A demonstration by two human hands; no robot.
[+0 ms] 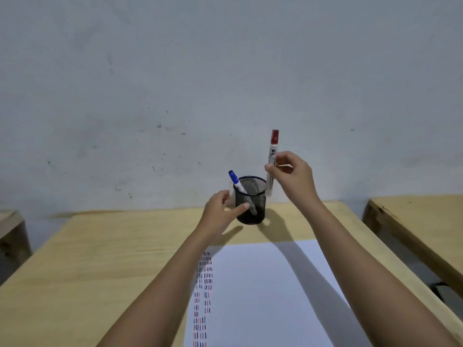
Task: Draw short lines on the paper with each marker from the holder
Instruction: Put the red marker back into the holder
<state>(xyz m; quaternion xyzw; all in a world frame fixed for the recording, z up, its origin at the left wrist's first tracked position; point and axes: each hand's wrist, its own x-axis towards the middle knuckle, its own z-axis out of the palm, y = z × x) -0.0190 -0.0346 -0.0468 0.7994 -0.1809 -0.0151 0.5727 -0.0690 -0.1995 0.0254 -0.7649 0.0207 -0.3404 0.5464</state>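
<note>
A black mesh holder (250, 200) stands at the far side of the wooden table. A blue-capped marker (236, 182) leans inside it, cap up. My right hand (294, 176) grips a red-capped white marker (272, 159) upright, just above and to the right of the holder's rim. My left hand (220, 209) rests against the holder's left side, thumb and fingers spread around it. White paper (263, 296) lies in front, with rows of short red, blue and dark lines along its left edge, partly hidden by my left forearm.
The wooden table (100, 259) runs up to a grey wall. A second wooden table (421, 221) stands to the right across a gap. Another wooden piece (10, 226) shows at the left edge.
</note>
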